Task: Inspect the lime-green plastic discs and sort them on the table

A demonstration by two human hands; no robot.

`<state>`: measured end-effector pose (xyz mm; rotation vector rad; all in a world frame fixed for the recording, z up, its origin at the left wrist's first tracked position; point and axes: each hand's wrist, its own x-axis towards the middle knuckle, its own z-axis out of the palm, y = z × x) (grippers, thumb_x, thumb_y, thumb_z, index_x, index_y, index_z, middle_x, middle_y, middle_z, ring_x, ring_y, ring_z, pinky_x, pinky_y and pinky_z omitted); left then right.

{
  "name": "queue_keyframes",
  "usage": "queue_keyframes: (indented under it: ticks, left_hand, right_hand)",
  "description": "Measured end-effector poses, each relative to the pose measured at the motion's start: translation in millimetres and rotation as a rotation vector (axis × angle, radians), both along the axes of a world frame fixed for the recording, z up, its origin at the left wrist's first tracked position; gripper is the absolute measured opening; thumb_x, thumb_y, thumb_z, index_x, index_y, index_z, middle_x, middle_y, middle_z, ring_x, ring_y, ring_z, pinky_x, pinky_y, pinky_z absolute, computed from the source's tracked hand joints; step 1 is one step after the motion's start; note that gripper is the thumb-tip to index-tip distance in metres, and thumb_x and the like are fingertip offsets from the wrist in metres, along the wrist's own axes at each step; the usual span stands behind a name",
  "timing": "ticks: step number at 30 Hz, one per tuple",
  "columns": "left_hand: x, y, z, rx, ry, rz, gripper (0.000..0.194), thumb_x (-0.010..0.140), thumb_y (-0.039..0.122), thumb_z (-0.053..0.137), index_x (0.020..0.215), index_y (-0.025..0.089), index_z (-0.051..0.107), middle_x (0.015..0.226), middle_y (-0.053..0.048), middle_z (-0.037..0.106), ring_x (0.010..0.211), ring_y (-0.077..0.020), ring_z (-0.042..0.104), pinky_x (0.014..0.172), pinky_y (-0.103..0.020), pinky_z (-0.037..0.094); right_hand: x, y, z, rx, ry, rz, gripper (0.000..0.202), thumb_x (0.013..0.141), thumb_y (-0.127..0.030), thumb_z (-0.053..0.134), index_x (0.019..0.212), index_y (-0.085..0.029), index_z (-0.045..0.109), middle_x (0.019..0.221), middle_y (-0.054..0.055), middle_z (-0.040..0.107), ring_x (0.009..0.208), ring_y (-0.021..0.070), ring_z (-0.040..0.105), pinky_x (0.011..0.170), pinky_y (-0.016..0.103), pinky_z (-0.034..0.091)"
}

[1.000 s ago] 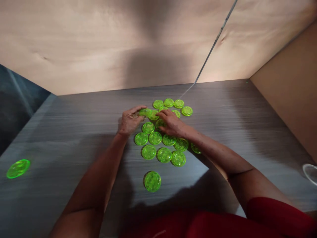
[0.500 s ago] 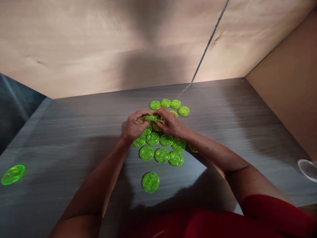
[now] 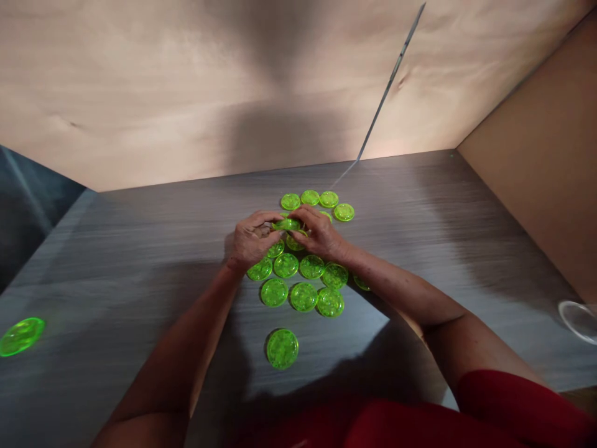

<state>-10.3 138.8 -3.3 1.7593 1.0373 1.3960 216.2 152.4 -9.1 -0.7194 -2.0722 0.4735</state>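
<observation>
My left hand (image 3: 254,239) and my right hand (image 3: 319,234) meet above the grey table (image 3: 163,224), pinching one round green disc (image 3: 286,224) between their fingertips. Several like discs lie flat around and beneath them. One row, with a disc (image 3: 303,297) at its middle, lies nearer my body, and others, such as a disc (image 3: 310,198), lie just beyond my fingers. A single disc (image 3: 282,348) sits apart, closest to me. Part of the group is hidden by my hands and right forearm.
At the far left edge lies a green transparent piece (image 3: 22,336). A clear round rim (image 3: 578,322) shows at the right edge. A pale wooden panel (image 3: 163,93) stands behind the table, and a brown panel (image 3: 545,149) stands on the right.
The held disc is tilted a little differently, with more of its face visible between my fingers. The whole view has shifted slightly; the discs on the table keep their arrangement.
</observation>
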Motion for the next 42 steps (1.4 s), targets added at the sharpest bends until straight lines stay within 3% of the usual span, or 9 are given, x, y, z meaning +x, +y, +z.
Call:
queue_keyframes:
  ticks: [7,13,19,28,37,42]
  left_hand:
    - [-0.1,2.1,-5.4,0.021,-0.041,0.0,0.019,0.081,0.031,0.091,0.098,0.024,0.087,0.108,-0.006,0.087,0.102,-0.0222,0.086,0.09,-0.031,0.074]
    - [0.8,-1.9,-0.2,0.048,0.004,-0.022,0.024,0.084,0.032,0.089,0.106,0.022,0.088,0.115,-0.008,0.087,0.1,-0.0207,0.085,0.085,-0.027,0.073]
    - [5.6,-5.8,1.2,0.103,0.045,-0.033,0.026,0.086,0.028,0.085,0.112,0.023,0.089,0.117,-0.009,0.087,0.109,-0.0222,0.085,0.086,-0.027,0.074]
    - [7.1,-5.0,-1.7,0.113,-0.012,-0.005,0.025,0.084,0.02,0.08,0.108,0.023,0.088,0.114,-0.006,0.086,0.104,-0.0192,0.085,0.09,-0.025,0.073]
    - [6.1,-8.1,7.3,0.226,0.137,0.034,0.023,0.086,0.017,0.081,0.106,0.024,0.09,0.109,-0.005,0.088,0.093,-0.0171,0.082,0.082,-0.024,0.068]
    - [6.9,-8.6,9.0,0.265,0.152,0.044,0.021,0.088,0.017,0.081,0.106,0.025,0.089,0.108,-0.005,0.088,0.095,-0.0176,0.082,0.084,-0.025,0.068]
  right_hand:
    - [0.2,1.8,-1.5,-0.07,0.03,-0.001,0.017,0.1,-0.014,0.07,0.115,-0.022,0.067,0.108,0.007,0.072,0.093,0.0219,0.064,0.087,0.038,0.057]
    - [0.4,1.2,1.2,-0.049,0.058,0.021,0.007,0.104,-0.017,0.07,0.106,-0.023,0.066,0.099,0.004,0.071,0.086,0.0188,0.061,0.083,0.035,0.055]
    - [-0.8,1.1,-2.1,-0.027,0.046,-0.003,0.02,0.094,-0.011,0.073,0.111,-0.022,0.073,0.101,0.004,0.07,0.088,0.0194,0.063,0.084,0.036,0.057]
    - [-2.2,2.8,-3.5,-0.006,0.083,-0.006,0.022,0.1,-0.017,0.074,0.121,-0.021,0.072,0.109,0.007,0.074,0.097,0.0217,0.067,0.091,0.039,0.06]
    - [-2.2,2.6,-6.0,-0.096,0.061,-0.004,0.022,0.102,-0.017,0.072,0.122,-0.023,0.073,0.114,0.008,0.076,0.097,0.0215,0.067,0.09,0.038,0.06]
    - [-1.7,3.5,-6.7,-0.046,0.088,0.034,0.021,0.103,-0.018,0.072,0.124,-0.022,0.072,0.114,0.008,0.075,0.1,0.0218,0.067,0.093,0.039,0.06]
